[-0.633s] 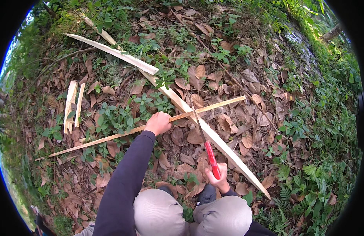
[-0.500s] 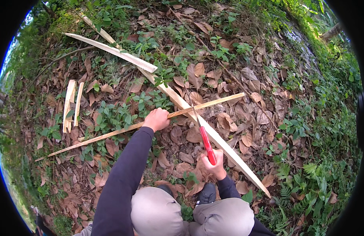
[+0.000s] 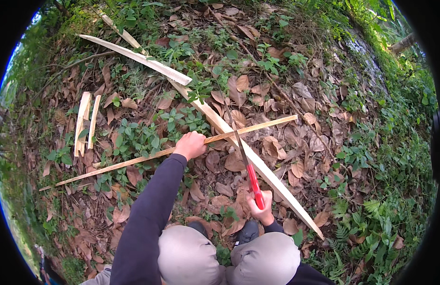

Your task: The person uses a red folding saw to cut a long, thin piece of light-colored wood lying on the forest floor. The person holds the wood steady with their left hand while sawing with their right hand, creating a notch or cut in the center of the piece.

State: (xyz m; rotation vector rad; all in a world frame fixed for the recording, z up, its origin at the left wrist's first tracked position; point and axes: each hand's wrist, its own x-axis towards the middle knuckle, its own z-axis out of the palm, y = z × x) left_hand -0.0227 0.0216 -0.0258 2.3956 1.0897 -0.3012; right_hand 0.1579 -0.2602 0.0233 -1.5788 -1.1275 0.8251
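My left hand (image 3: 191, 145) is closed around a long thin wooden strip (image 3: 265, 125), which slants from the lower left up to the right. This strip lies across a thicker pale wooden pole (image 3: 284, 190) that runs diagonally over the ground. In my right hand (image 3: 261, 212) is the red handle of a hand saw (image 3: 254, 183). Its narrow blade reaches away from me and crosses the strip just right of my left hand, close to where strip and pole meet. I cannot tell how deep the blade sits in the strip.
A pale split piece of wood (image 3: 139, 58) rests on the pole's far part. Two short wooden pieces, one wider (image 3: 82, 124) and one narrow (image 3: 94, 121), lie at the left. Dry brown leaves and low green plants cover the ground. My knees (image 3: 189, 254) are at the bottom.
The saw has come back toward me with my right hand, so its handle is lower and more blade shows on the near side of the strip. My left hand keeps its hold.
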